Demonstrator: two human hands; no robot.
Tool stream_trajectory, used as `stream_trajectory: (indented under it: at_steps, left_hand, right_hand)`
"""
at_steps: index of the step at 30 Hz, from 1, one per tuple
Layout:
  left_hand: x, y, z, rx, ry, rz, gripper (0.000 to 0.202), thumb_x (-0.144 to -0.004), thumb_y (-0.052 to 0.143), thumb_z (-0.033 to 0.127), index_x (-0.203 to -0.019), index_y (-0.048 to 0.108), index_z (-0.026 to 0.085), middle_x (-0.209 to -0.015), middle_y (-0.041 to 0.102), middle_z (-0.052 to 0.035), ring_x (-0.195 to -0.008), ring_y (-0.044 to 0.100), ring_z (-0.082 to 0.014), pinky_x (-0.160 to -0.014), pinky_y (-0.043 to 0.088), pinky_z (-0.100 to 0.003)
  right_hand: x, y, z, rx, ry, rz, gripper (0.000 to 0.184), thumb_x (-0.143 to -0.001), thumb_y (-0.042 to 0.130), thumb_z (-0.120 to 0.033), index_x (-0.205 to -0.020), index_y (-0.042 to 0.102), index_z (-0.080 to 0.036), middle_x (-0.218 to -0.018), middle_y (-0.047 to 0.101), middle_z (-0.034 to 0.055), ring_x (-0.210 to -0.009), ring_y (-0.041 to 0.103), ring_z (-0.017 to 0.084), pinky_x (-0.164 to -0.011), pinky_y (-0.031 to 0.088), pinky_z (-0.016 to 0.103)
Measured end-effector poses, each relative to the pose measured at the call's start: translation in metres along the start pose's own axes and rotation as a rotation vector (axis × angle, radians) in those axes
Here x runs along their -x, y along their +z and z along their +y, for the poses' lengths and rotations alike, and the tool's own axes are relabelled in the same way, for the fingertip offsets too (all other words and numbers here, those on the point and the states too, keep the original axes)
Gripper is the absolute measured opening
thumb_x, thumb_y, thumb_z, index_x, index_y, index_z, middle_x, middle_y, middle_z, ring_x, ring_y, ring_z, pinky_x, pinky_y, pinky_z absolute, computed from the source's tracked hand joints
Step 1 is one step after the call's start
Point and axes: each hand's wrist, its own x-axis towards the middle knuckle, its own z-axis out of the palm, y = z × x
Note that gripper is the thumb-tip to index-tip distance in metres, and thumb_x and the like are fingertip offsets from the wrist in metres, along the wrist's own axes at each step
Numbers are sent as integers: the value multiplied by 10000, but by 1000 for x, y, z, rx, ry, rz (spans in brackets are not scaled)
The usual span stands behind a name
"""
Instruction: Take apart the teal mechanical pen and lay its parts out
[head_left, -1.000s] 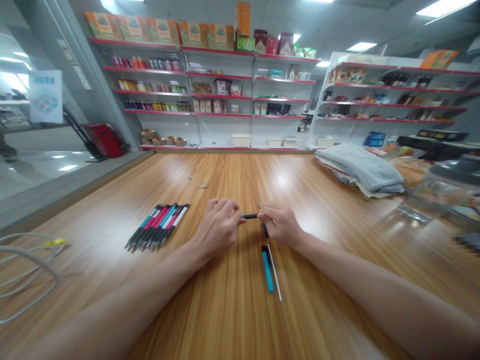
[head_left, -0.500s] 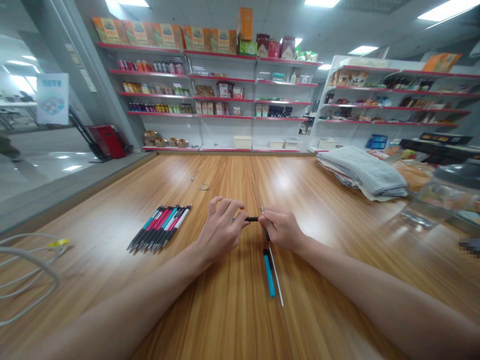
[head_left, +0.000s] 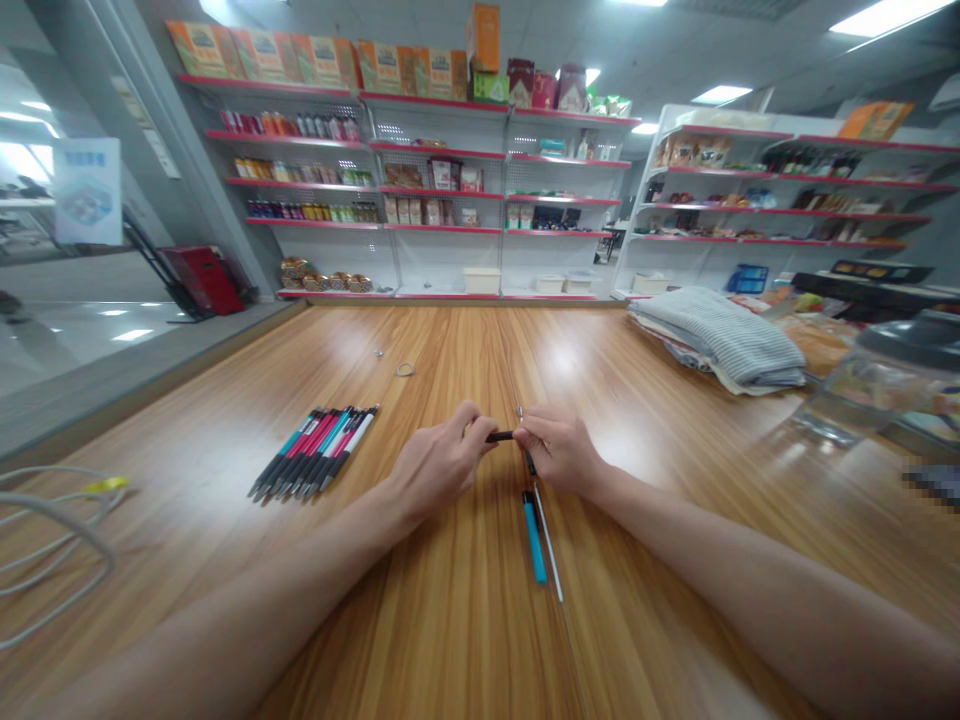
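My left hand [head_left: 441, 462] and my right hand [head_left: 561, 450] meet above the wooden table [head_left: 465, 620], each gripping one end of a short black pen part [head_left: 499, 436] held level between them. A thin metal tip pokes up just above my right fingers. Below my right hand a blue pen barrel [head_left: 534, 536] and a thin white refill [head_left: 550, 545] lie side by side on the table. A row of several assembled pens [head_left: 319, 452], red, teal, black and white, lies to the left of my left hand.
A small ring [head_left: 405, 369] and a tiny piece [head_left: 379, 352] lie farther back on the table. Folded grey cloth [head_left: 720, 340] and a clear lidded container [head_left: 892, 385] stand at the right. White cables [head_left: 52, 530] trail at the left edge. Store shelves [head_left: 450, 190] line the back.
My left fingers, spread half a second ago, have curled tighter around the black part. Both hands stay in the same spot over the table.
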Motion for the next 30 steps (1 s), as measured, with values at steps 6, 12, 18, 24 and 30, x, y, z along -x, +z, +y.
stream_trajectory:
  at_steps: [6,12,18,24,30]
  left_hand:
    - [-1,4,-2,-11,30,-14,283,-987,312,242,-801,512,170,-794,576,-31,-687,578,-150,-552,367,-268]
    - [0,6,-3,137,25,-67,229,-970,392,373,-1069,496,195,-940,630,-32,-754,620,-159,-565,395,-249]
    - [2,8,-9,127,-13,-37,216,-937,341,151,-835,532,162,-821,576,-44,-675,554,-143,-590,388,-259]
    - [5,7,-15,173,-87,-62,247,-970,371,355,-930,545,185,-872,630,-39,-758,598,-159,-611,371,-256]
    - [2,6,-10,162,-56,-141,345,-964,346,437,-812,529,188,-753,622,-30,-700,600,-161,-586,340,-260]
  right_hand:
    - [-1,1,0,-20,-3,14,323,-953,429,-254,-643,450,-169,-669,472,16,-655,428,124,-608,306,263]
    - [0,1,2,3,-16,9,325,-947,430,-251,-634,463,-171,-665,476,18,-659,433,130,-613,308,272]
    - [0,-2,6,-33,34,50,312,-941,437,-253,-659,541,-170,-680,527,34,-680,485,141,-627,349,270]
    - [0,-3,29,-76,336,140,255,-918,470,-235,-749,649,-167,-735,614,34,-698,553,138,-665,403,254]
    - [1,6,46,-49,460,118,204,-882,541,-252,-935,725,-183,-829,667,41,-728,586,142,-674,430,255]
